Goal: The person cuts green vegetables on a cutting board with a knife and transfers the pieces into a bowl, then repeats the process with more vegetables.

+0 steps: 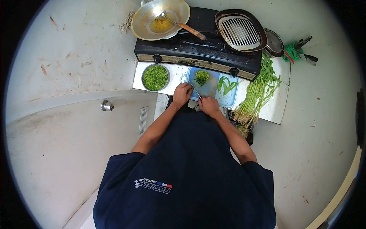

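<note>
My right hand (208, 105) is closed round the handle of a knife (195, 90), whose thin blade points up and left over a blue cutting board (207, 91). Close beside the blade, my left hand (183, 93) rests at the board's near left corner with its fingers curled together; whatever they hold is hidden. A heap of finely chopped greens (202, 77) lies on the board beyond the blade. Several flat green leaves (227, 85) lie on the board's right part. To the left stands a round bowl (155, 77) filled with chopped greens.
Behind the board is a black gas stove (194, 49), bearing a wok (139, 23) with a wooden-handled spatula (192, 31) and a grill pan (241, 32). Long-stemmed leafy greens with roots (255, 97) lie at the right. A green basket (291, 52) holds utensils.
</note>
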